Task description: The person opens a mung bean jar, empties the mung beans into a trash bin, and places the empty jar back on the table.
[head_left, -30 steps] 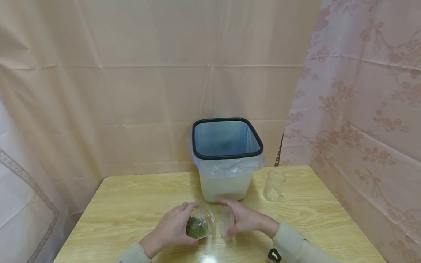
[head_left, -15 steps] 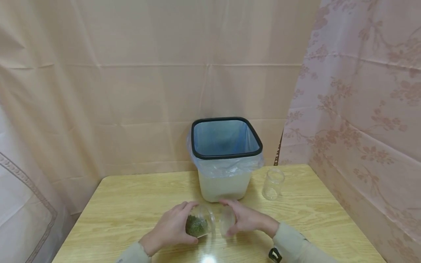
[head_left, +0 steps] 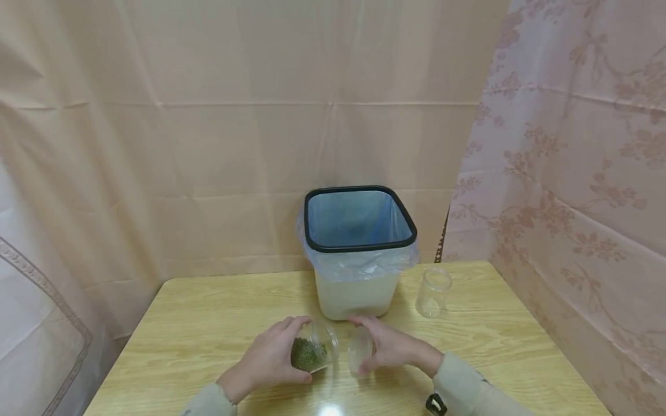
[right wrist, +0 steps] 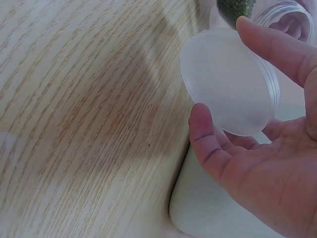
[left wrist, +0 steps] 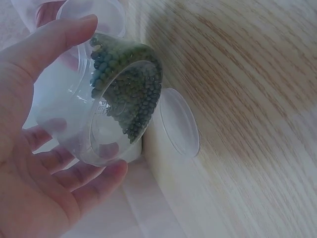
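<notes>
My left hand [head_left: 273,358] grips a clear plastic jar [left wrist: 64,104] tipped on its side, its mouth turned towards my right hand. Small green beans [left wrist: 131,87] are heaped inside, lying along the jar's lower wall. Between thumb and fingers, my right hand [head_left: 390,346] holds a round translucent lid [right wrist: 228,79] on edge, facing the jar's mouth. A narrow gap separates lid and jar. Past the jar in the left wrist view, a round translucent disc [left wrist: 179,124] shows near the tabletop; I cannot tell what it is.
Behind the hands stands a pale bin [head_left: 356,297] with a black rim [head_left: 359,249] and a bluish plastic liner. A second clear jar [head_left: 433,293] stands to its right on the wooden table [head_left: 218,312]. Curtains [head_left: 234,144] hang behind and at the sides.
My left hand and the jar have shifted slightly left, so the gap to the lid is a little wider. My right hand has hardly moved.
</notes>
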`<control>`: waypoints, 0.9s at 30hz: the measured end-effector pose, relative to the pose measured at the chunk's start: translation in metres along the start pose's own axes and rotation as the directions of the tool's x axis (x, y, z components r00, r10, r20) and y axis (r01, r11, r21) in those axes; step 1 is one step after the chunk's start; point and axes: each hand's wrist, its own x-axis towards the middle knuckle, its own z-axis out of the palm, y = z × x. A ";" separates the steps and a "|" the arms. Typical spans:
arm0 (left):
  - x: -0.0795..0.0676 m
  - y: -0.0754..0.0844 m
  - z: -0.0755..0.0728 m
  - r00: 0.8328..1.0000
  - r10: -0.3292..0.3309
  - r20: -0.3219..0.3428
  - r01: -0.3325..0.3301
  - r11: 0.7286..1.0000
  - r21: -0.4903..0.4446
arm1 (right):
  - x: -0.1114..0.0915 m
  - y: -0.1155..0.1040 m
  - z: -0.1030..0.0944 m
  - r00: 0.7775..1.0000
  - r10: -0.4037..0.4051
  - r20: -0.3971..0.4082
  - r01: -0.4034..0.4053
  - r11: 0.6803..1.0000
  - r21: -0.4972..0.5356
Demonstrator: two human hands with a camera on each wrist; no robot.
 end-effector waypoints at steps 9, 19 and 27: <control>0.004 0.004 0.003 0.999 0.038 -0.010 -0.038 0.999 0.002 | -0.002 0.001 0.000 0.999 0.018 -0.049 -0.021 0.998 -0.064; 0.004 0.007 0.012 0.997 0.071 0.026 -0.069 0.996 -0.051 | -0.006 0.006 0.001 0.996 0.041 -0.079 -0.057 0.974 -0.221; 0.004 0.005 0.017 0.997 0.082 0.016 -0.081 0.996 -0.043 | -0.009 0.006 0.002 0.989 0.127 -0.077 -0.143 0.952 -0.270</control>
